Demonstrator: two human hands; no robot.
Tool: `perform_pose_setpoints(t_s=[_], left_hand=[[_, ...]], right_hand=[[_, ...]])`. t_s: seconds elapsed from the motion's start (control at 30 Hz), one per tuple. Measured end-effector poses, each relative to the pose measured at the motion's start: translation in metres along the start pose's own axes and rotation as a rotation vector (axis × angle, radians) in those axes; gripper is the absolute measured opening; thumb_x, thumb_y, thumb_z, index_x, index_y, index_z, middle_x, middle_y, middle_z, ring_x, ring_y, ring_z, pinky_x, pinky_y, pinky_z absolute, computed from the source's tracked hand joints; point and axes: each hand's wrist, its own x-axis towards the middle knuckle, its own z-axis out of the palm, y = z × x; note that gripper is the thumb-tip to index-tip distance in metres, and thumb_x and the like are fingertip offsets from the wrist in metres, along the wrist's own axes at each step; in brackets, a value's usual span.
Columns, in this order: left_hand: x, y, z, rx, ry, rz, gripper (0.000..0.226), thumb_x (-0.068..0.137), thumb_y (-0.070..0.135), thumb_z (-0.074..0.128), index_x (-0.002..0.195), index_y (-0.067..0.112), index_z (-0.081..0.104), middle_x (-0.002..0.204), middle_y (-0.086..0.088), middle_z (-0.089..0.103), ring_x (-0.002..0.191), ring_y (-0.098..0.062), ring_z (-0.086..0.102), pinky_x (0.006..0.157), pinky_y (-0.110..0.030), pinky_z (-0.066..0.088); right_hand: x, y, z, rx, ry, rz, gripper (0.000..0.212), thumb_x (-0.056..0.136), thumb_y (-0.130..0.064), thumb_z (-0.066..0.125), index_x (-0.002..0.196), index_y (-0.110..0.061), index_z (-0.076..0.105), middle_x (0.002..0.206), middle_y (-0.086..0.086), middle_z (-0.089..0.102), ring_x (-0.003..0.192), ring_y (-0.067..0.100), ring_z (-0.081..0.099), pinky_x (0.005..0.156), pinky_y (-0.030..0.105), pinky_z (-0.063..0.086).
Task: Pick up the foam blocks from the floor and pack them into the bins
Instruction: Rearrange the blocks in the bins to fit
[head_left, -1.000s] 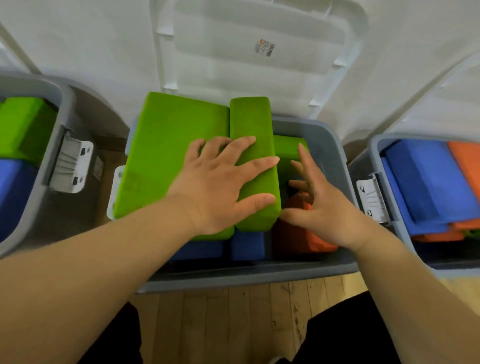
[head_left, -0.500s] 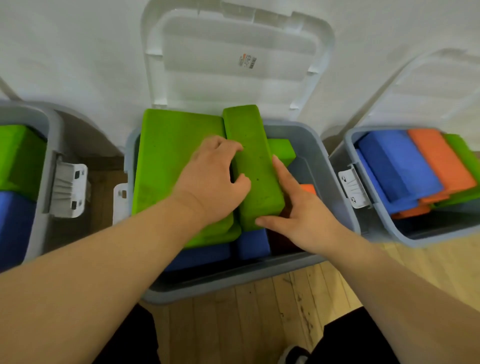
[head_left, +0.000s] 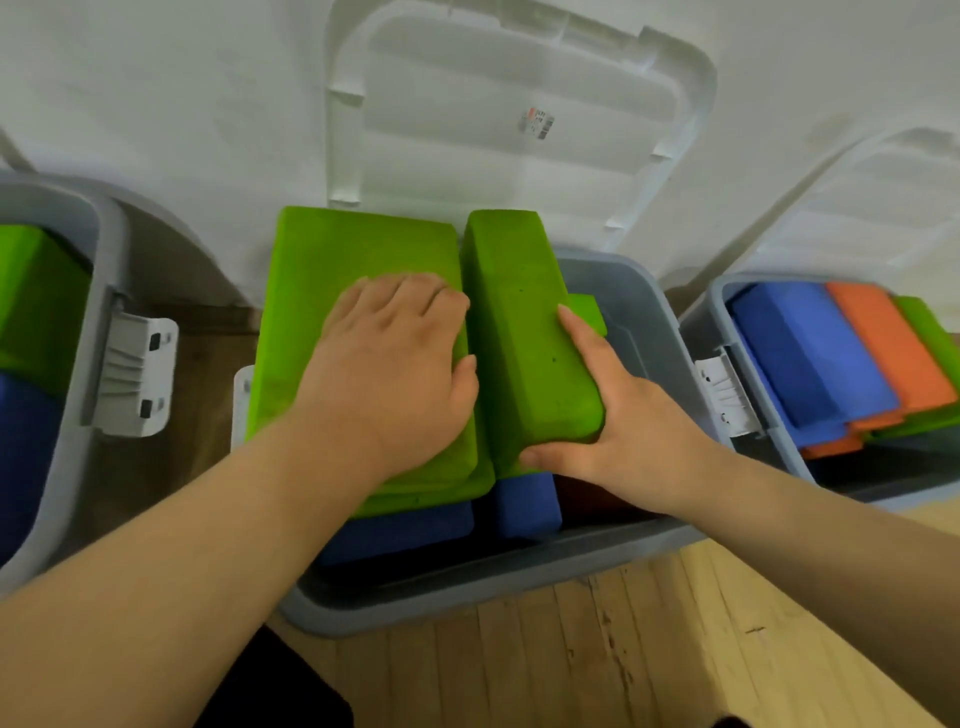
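Head view: foam (head_left: 31, 291) is held in the left bin (head_left: 106, 244). In the middle bin (head_left: 467, 597), the wide green block (head_left: 322, 291) is covered by the left hand (head_left: 395, 374), fingers (head_left: 415, 296) curled over its right edge. Beside it, the narrow green block (head_left: 519, 312) is clasped at its near end by the right hand (head_left: 623, 415). Coloured blocks (head_left: 810, 353) are packed in the right bin (head_left: 719, 299).
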Motion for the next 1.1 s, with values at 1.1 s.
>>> perform_pose_setpoints(t_s=[1.1], left_hand=[[-0.001,0.048,0.013,0.298,-0.063,-0.282,0.083,0.079,0.077,0.015,0.151,0.042,0.038,0.148,0.002,0.046,0.136,-0.031,0.04,0.112,-0.052,0.036]], right_hand=[[0.026,0.06,-0.063,-0.062,0.56,-0.413,0.082,0.087,-0.065,0.061,0.157,-0.045,0.025,0.158,-0.002,0.027,0.136,0.017,0.041,0.108,0.041,0.043]])
